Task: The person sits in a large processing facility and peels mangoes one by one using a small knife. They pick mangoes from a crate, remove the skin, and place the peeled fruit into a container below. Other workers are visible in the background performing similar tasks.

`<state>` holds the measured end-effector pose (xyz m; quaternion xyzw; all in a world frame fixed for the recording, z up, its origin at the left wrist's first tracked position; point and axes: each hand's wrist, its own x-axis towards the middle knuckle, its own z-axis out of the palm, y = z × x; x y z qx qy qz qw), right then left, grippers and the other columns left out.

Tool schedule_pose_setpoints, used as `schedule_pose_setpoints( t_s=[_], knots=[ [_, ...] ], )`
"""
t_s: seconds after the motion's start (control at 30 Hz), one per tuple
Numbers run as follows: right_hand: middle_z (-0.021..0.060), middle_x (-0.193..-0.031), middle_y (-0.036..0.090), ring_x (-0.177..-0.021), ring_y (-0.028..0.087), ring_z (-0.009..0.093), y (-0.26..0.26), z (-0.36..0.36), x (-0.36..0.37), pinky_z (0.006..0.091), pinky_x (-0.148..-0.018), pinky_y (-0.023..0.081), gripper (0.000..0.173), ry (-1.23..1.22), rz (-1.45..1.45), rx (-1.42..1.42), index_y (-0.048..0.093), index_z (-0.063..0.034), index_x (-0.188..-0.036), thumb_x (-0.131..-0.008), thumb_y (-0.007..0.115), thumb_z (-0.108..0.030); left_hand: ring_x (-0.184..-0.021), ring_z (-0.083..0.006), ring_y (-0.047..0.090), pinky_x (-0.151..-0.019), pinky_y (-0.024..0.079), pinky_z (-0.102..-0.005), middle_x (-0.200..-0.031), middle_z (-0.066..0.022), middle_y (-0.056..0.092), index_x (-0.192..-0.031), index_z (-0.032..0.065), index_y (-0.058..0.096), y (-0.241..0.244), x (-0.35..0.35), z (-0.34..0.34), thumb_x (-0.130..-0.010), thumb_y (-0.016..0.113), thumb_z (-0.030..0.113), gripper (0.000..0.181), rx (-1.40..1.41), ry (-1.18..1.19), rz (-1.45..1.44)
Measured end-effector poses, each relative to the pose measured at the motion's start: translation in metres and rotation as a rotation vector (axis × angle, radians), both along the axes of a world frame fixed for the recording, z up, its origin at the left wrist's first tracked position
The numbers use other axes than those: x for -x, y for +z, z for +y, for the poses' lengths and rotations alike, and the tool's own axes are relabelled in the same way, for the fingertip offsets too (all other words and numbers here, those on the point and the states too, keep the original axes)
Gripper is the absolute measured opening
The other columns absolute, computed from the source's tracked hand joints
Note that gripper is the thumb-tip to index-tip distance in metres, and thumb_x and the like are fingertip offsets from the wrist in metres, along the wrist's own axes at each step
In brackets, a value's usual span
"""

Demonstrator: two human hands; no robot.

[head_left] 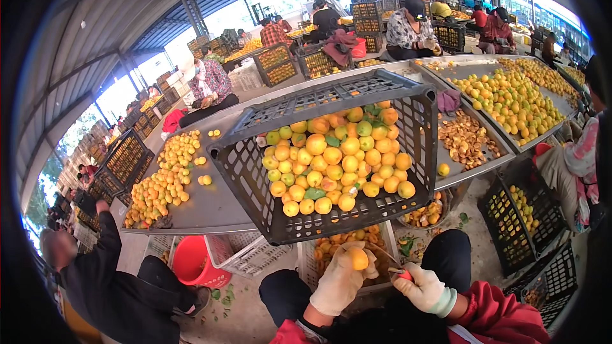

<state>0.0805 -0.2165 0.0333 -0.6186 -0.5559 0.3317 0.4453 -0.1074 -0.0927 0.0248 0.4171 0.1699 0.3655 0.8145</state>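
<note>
My left hand (337, 274), in a pale knit glove, grips a whole orange-yellow apricot (359, 259) between thumb and fingers. In my gloved right hand (423, 288) is a small knife with a red handle (403, 274); its thin blade points up and left, close to the fruit. Whether the blade touches the skin cannot be told. Beneath both hands stands a white plastic crate (308, 271) with apricot pieces (334, 242) inside. Just beyond, a black plastic crate (282, 229) lies tipped on its side towards me, full of whole apricots (334, 162) and some leaves.
The black crate rests on a metal table (215, 205) with an apricot pile (162, 179) left and cut pieces (464, 141) right. A red bucket (196, 263) stands lower left, black crates (509, 224) lower right. People sit close by on the left (110, 277) and right (583, 153).
</note>
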Motion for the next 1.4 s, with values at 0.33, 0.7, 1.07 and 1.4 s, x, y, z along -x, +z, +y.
schedule_pose_setpoints(
  t_s=[0.33, 0.7, 1.07, 1.4],
  knots=[
    [0.0181, -0.072, 0.064, -0.068, 0.068, 0.037, -0.001, -0.002, 0.003, 0.0421, -0.060, 0.053, 0.027, 0.128, -0.219, -0.007, 0.058, -0.0047, -0.096, -0.095, 0.068, -0.030, -0.091, -0.0138, 0.058, -0.083, 0.049, -0.0269, -0.112, -0.0077, 0.059, -0.137, 0.0025, 0.045, 0.010, 0.012, 0.001, -0.091, 0.074, 0.029, 0.060, -0.539, 0.072, 0.439],
    [0.0188, -0.070, 0.064, -0.067, 0.067, 0.040, -0.003, -0.006, 0.009, 0.0458, -0.058, 0.052, 0.029, 0.114, -0.327, 0.003, 0.054, -0.0037, -0.099, -0.097, 0.064, -0.031, -0.093, -0.0157, 0.061, -0.085, 0.051, -0.0297, -0.104, -0.0079, 0.061, -0.131, 0.0023, 0.048, 0.008, 0.013, 0.005, -0.087, 0.074, 0.014, 0.052, -0.796, 0.179, 0.654],
    [0.0252, -0.075, 0.065, -0.073, 0.066, 0.046, -0.028, -0.001, 0.017, 0.0522, -0.063, 0.052, 0.034, 0.046, -0.262, 0.177, 0.053, -0.0022, -0.103, -0.099, 0.060, -0.035, -0.112, -0.0363, 0.063, -0.110, 0.040, -0.0462, -0.108, -0.0133, 0.064, -0.123, 0.0014, 0.051, -0.011, -0.031, -0.018, -0.103, 0.045, 0.054, 0.056, 0.432, 0.112, -0.037],
    [0.0269, -0.084, 0.066, -0.086, 0.065, 0.046, -0.010, 0.008, -0.003, 0.0502, -0.072, 0.052, 0.037, 0.152, -0.166, 0.308, 0.056, -0.0020, -0.101, -0.099, 0.059, -0.039, -0.100, -0.0219, 0.065, -0.089, 0.053, -0.0334, -0.106, -0.0120, 0.063, -0.120, -0.0015, 0.057, -0.001, 0.003, 0.012, -0.106, 0.045, 0.040, 0.045, -0.125, -0.056, 0.523]
  ],
)
